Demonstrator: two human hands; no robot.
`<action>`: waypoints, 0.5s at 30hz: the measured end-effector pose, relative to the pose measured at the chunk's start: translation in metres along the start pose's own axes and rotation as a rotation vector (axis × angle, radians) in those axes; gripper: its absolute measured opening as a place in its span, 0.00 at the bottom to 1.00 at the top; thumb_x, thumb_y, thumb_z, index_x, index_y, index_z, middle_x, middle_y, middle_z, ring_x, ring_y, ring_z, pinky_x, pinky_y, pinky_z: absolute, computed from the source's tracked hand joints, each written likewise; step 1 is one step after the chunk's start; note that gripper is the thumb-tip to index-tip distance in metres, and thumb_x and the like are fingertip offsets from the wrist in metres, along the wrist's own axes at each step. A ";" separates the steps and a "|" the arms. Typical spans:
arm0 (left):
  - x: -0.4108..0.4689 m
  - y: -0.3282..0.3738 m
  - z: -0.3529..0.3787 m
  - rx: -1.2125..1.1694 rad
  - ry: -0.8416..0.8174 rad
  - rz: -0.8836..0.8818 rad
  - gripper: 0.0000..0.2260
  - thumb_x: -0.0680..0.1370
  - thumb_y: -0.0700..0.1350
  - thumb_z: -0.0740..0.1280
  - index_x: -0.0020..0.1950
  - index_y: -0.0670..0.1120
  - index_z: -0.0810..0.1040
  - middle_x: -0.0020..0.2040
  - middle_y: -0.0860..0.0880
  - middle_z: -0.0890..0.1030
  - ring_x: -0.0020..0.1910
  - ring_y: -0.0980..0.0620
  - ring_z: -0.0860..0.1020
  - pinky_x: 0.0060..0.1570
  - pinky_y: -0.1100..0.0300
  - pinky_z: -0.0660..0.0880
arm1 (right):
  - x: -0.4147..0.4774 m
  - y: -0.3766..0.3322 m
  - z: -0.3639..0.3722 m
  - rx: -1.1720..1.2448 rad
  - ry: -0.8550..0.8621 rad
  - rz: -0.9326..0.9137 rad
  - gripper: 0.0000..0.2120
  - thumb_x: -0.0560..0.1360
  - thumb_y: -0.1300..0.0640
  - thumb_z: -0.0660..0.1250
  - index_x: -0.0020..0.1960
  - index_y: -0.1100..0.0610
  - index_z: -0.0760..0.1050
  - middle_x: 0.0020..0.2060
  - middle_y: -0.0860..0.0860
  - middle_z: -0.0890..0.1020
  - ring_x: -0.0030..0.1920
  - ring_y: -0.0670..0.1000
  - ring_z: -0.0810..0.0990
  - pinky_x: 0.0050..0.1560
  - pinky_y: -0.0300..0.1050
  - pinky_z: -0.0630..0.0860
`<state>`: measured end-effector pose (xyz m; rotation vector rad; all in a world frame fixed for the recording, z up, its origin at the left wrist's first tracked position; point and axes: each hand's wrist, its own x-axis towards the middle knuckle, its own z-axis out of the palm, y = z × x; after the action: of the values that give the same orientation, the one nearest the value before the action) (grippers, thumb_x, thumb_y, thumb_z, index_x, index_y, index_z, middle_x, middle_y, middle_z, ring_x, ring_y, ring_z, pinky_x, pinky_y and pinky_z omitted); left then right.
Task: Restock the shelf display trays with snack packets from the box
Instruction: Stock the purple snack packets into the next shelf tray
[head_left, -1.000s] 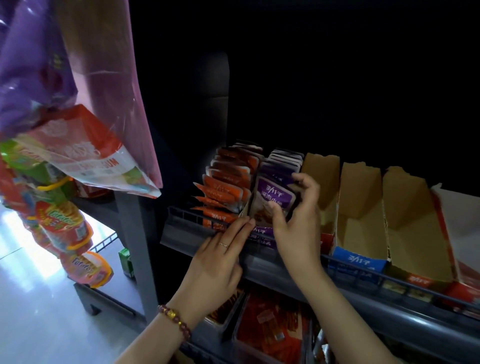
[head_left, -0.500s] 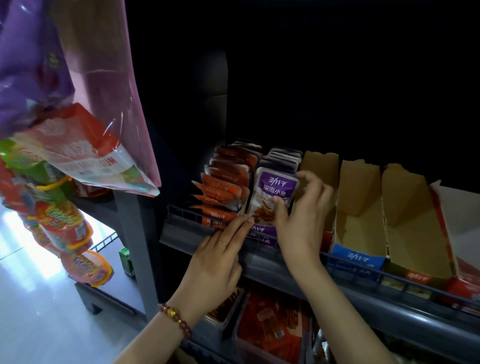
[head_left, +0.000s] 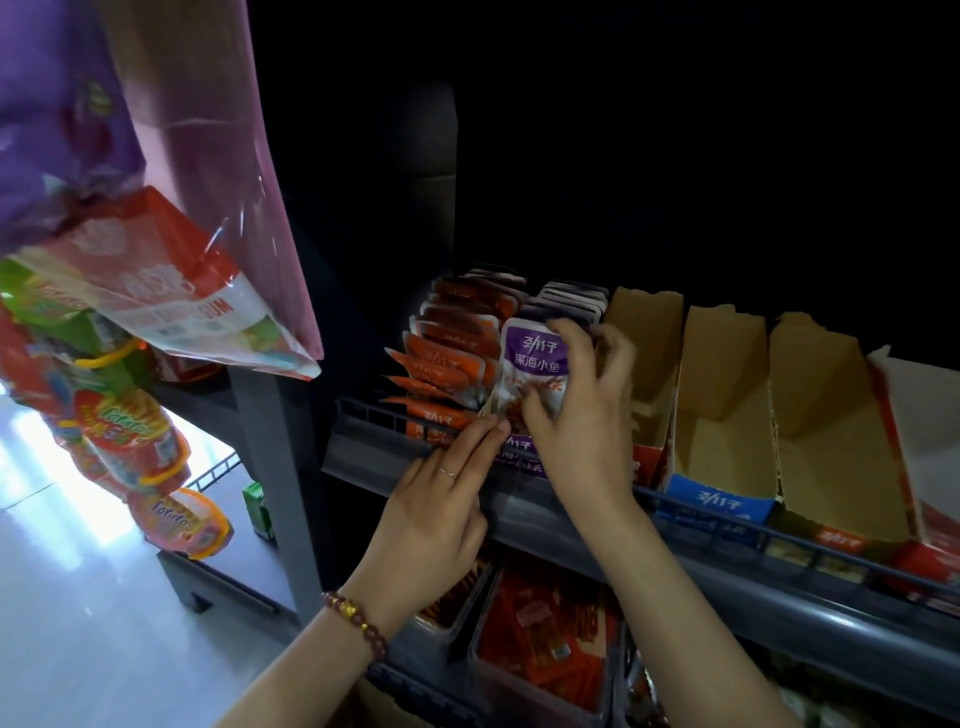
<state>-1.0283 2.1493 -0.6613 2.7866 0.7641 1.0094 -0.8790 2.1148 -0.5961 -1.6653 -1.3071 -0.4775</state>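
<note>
Since the earlier frame the right hand has slid down from the top of the row, and the front purple packet now stands more upright with its face showing. Nearest, on the lower shelf, are bins full of red packets. Above them the left hand lies flat with straight fingers on the shelf rail, its fingertips touching the front of the purple tray. The right hand pinches the purple packet, thumb across its lower part and fingers at its right edge, and holds it at the front of that tray. Behind it more purple packets stand in a row, and to the left the orange packets fill their tray to the far end. To the right, three empty cardboard trays stand side by side. So I judge that two trays are about full and at least three are left to fill; the box is not in view
</note>
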 end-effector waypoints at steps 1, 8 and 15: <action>0.000 0.000 0.000 -0.001 0.001 -0.001 0.32 0.73 0.43 0.55 0.78 0.50 0.52 0.77 0.54 0.55 0.69 0.54 0.66 0.65 0.64 0.60 | 0.000 0.000 -0.001 -0.041 0.003 -0.024 0.29 0.71 0.61 0.71 0.69 0.50 0.65 0.67 0.56 0.63 0.64 0.56 0.69 0.57 0.51 0.77; 0.001 0.001 -0.001 -0.010 -0.001 0.003 0.32 0.73 0.43 0.55 0.78 0.51 0.52 0.77 0.54 0.56 0.68 0.54 0.66 0.64 0.62 0.63 | 0.002 -0.001 -0.005 -0.186 -0.025 0.046 0.30 0.72 0.54 0.71 0.71 0.48 0.63 0.57 0.57 0.71 0.51 0.55 0.75 0.46 0.52 0.77; -0.002 0.004 -0.013 -0.059 0.073 0.048 0.30 0.74 0.40 0.57 0.77 0.47 0.57 0.78 0.52 0.56 0.61 0.57 0.72 0.48 0.80 0.65 | -0.004 -0.006 -0.011 -0.182 -0.010 0.005 0.27 0.74 0.51 0.65 0.71 0.48 0.63 0.60 0.57 0.65 0.59 0.56 0.68 0.55 0.53 0.72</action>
<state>-1.0362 2.1436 -0.6513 2.7448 0.6671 1.1280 -0.8827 2.1035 -0.5909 -1.8220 -1.2978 -0.6009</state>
